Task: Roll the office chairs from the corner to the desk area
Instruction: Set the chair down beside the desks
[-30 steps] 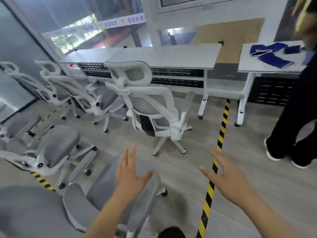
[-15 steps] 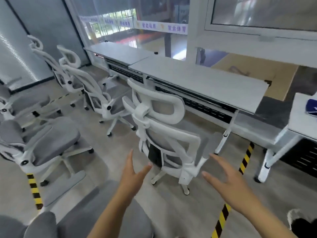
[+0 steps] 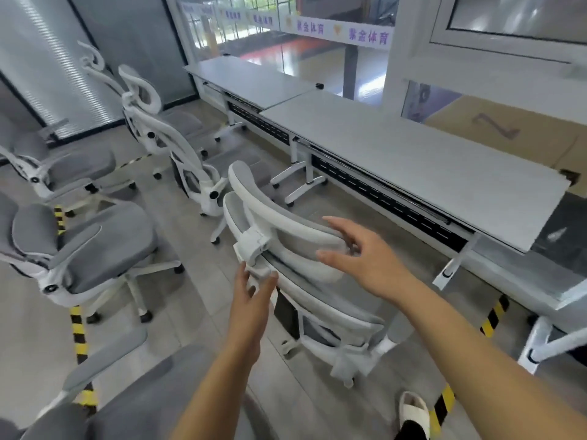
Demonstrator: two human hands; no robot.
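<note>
Room: desk (image 3: 413, 147) at 1 o'clock; chair (image 3: 330, 308) now reachable.
Left hand (image 3: 251, 300): fingers apart at headrest bracket (image 3: 254, 246).
Right hand (image 3: 365, 258): fingers spread, grip next.

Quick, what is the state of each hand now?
Left hand: open, fingers and thumb either side of the neck of the chair, holding nothing.
Right hand: open, fingers straight, by the headrest, holding nothing.

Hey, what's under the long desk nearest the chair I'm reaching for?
A black perforated panel runs beneath the desk, between white wheeled legs. Anything deeper under is covered by the desktop.
</note>
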